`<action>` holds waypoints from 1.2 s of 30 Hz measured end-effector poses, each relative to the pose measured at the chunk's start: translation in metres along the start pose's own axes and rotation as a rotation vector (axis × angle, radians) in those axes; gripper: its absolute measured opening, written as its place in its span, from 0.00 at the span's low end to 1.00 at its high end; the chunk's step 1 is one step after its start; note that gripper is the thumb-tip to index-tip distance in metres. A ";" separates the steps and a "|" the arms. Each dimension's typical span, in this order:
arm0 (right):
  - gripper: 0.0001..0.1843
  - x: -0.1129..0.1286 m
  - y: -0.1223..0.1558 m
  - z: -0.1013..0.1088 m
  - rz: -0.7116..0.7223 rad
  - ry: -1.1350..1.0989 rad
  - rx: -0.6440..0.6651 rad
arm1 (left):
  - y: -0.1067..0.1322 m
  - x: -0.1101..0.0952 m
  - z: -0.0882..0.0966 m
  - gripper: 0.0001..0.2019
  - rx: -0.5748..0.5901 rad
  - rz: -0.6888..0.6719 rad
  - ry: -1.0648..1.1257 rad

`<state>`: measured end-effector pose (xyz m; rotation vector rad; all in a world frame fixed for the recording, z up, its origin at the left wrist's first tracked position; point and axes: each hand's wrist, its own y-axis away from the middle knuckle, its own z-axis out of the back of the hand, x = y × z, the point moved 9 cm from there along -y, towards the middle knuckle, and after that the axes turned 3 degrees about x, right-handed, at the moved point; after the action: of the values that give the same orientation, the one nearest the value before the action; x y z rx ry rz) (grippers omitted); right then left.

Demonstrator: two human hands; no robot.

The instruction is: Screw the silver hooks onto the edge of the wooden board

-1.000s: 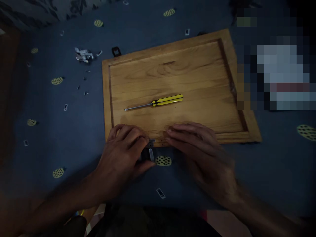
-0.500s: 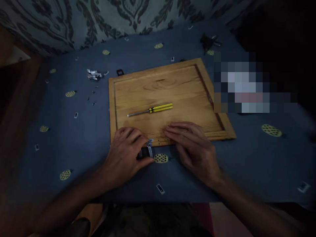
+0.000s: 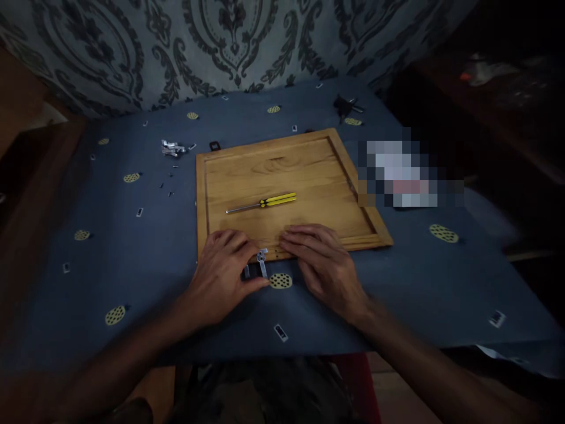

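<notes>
A framed wooden cabinet door (image 3: 273, 171) lies flat on the blue cloth. At its near edge my left hand (image 3: 223, 268) closes round a metal hinge (image 3: 262, 262), thumb below and fingers over the wood. The hinge sits against the edge of the frame; part of it is hidden by the hand. To the right, my right hand (image 3: 324, 262) rests on the near rail with its fingers stretched out side by side, holding nothing I can see. Small dark holes show in the rail between the hands. A yellow-and-black screwdriver (image 3: 265, 203) lies on the panel, its tip to the left.
Several metal hinges (image 3: 172, 148) lie in a pile beyond the door's left corner, with loose screws (image 3: 170, 193) nearer. A dark tool (image 3: 347, 107) lies at the back right. A blurred pale item (image 3: 397, 171) is beside the door's right edge. A patterned curtain (image 3: 229, 41) hangs behind.
The view has tilted up and shifted, so things sit a little differently in the picture. Both hands keep the same hold and place on the door.
</notes>
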<state>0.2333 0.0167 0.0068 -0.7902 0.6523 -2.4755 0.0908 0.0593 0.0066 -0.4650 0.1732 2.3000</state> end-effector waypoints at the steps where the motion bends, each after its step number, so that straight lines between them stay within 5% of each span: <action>1: 0.20 0.000 0.000 0.000 -0.004 -0.003 0.006 | 0.000 0.000 0.001 0.19 -0.007 0.001 0.000; 19: 0.20 -0.001 0.000 0.004 -0.024 -0.038 0.009 | -0.001 -0.003 0.003 0.18 0.019 -0.002 -0.002; 29: 0.20 0.001 0.000 0.009 -0.022 -0.047 -0.007 | -0.002 -0.003 0.003 0.08 0.038 0.000 -0.009; 36: 0.15 0.002 0.001 0.010 -0.033 -0.072 -0.013 | -0.004 -0.007 0.006 0.17 0.037 0.002 -0.024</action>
<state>0.2387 0.0124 0.0145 -0.8970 0.6350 -2.4617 0.0961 0.0588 0.0152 -0.4189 0.2043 2.2992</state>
